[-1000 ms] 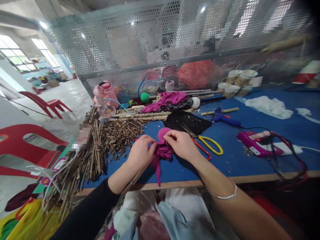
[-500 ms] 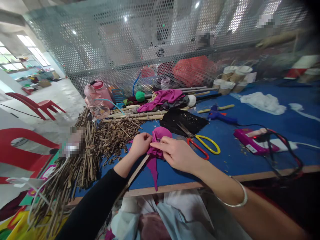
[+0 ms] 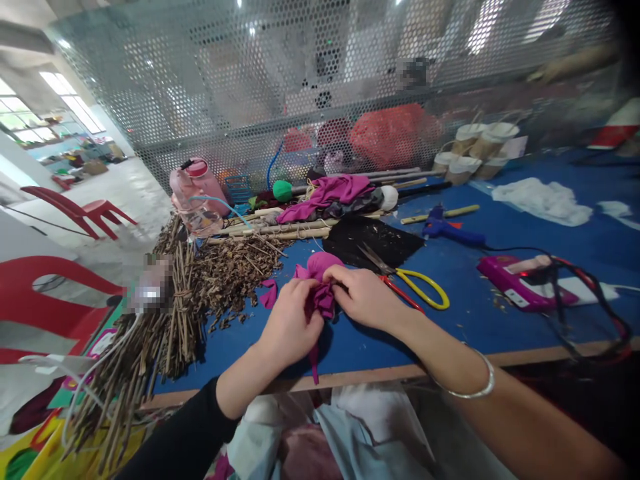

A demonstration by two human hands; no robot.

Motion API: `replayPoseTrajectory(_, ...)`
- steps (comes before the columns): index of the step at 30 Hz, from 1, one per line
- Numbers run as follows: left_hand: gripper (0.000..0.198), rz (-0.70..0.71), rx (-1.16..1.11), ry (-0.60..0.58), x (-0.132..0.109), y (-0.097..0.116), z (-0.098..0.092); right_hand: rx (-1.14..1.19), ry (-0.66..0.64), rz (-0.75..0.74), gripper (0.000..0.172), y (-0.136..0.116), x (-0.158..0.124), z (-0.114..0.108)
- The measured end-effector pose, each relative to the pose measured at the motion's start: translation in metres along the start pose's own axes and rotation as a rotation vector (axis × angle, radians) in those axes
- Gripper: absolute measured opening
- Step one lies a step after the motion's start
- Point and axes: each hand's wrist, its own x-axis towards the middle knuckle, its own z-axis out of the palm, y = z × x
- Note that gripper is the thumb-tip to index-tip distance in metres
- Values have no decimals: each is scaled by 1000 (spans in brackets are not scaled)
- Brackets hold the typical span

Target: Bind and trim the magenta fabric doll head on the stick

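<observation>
Magenta cloth (image 3: 321,264), gathered into a rounded bundle, is between my two hands over the blue table. My left hand (image 3: 293,319) is closed on the front left folds, thumb and fingers pinching. From the right, my right hand (image 3: 367,297) pinches the upper folds, its fingertips bent into the cloth. A pointed tail of the cloth hangs down toward the table edge, and a separate-looking magenta flap (image 3: 269,293) shows left of my left hand. Scissors (image 3: 423,287) with one red and one yellow handle lie just beyond my right hand. The underside of the bundle is hidden.
Dry twigs (image 3: 180,313) and crumbled brown plant bits (image 3: 235,267) lie to the left. A black cloth (image 3: 370,240), a blue glue gun (image 3: 450,230) and a magenta power strip (image 3: 515,283) with cables are beyond and right. A perforated metal screen (image 3: 240,100) stands behind.
My left hand has shifted from the top of the bundle to its front and turned, covering the wooden stick seen earlier. My right hand's extended finger has curled into a pinch.
</observation>
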Motion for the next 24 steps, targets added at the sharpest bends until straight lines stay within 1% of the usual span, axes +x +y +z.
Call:
replayPoseTrajectory(1, 47, 22, 13, -6, -1, -1, 2, 22, 8, 7, 26, -1, -1, -1)
replayPoseTrajectory(2, 48, 32, 16, -3, -2, -2, 3, 43, 18, 12, 24, -2, -1, -2)
replayPoseTrajectory(3, 43, 30, 10, 4, -1, -5, 4, 70, 30, 20, 21, -2, -1, -2)
replayPoseTrajectory(5, 27, -3, -30, 23, 3, -11, 5, 140, 65, 48, 14, -2, -1, -2)
replayPoseTrajectory(7, 17, -85, -97, 52, 7, -17, 3, 218, 103, 109, 15, 1, 0, 1)
replayPoseTrajectory(9, 15, -187, -187, 68, 9, -22, 0, 296, 125, 166, 13, 5, 3, 6)
replayPoseTrajectory(11, 16, -271, -282, 52, 11, -27, -4, 356, 129, 193, 9, 8, 6, 9)
replayPoseTrajectory(13, 18, -311, -353, 17, 11, -30, -7, 375, 124, 189, 7, 10, 9, 10)
replayPoseTrajectory(14, 19, -319, -376, 1, 10, -32, -8, 362, 119, 179, 9, 10, 11, 10)
replayPoseTrajectory(16, 22, -319, -402, -15, 9, -35, -9, 307, 107, 127, 17, 9, 13, 9)
replayPoseTrajectory(19, 26, -340, -456, 6, 8, -40, -6, 159, 60, -16, 33, 9, 14, 6)
replayPoseTrajectory(21, 27, -400, -559, 35, 8, -42, -3, 30, 23, -87, 36, 9, 14, 7)
replayPoseTrajectory(24, 29, -492, -701, 66, 12, -44, 2, -102, 4, -119, 32, 11, 12, 10)
